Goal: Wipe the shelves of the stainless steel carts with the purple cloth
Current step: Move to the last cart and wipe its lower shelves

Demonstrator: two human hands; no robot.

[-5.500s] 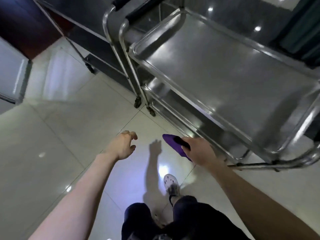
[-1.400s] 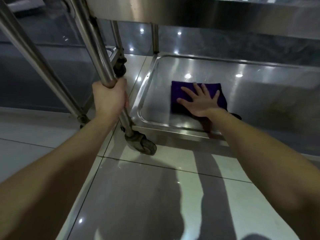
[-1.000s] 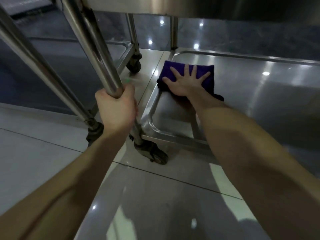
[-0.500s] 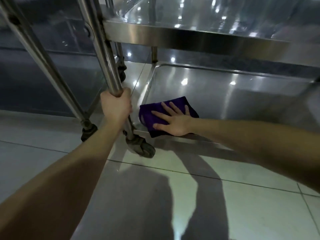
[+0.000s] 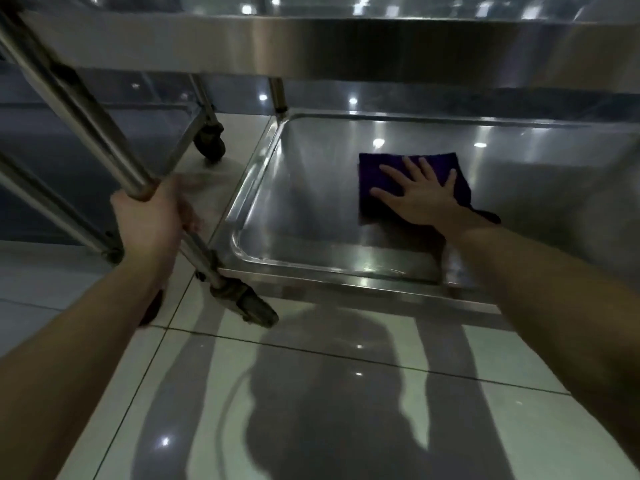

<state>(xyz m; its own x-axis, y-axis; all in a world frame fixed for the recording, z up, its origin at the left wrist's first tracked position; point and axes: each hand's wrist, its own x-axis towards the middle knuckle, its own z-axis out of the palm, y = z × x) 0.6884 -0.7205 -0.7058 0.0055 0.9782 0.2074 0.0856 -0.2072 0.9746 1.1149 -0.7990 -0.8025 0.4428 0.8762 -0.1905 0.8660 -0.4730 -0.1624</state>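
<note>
Flat right hand [image 5: 419, 199] presses the limp purple cloth [image 5: 375, 171] onto the bottom shelf [image 5: 304, 209]; palm pressure should suffice. Left hand [image 5: 149, 220] grips the cart leg [image 5: 104, 133].

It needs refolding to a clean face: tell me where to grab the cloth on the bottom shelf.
Pinch the cloth at its near-right corner, which juts out beside the right hand's wrist. It lies flat on the shelf, so come in low from the open front, under the upper shelf.
</note>
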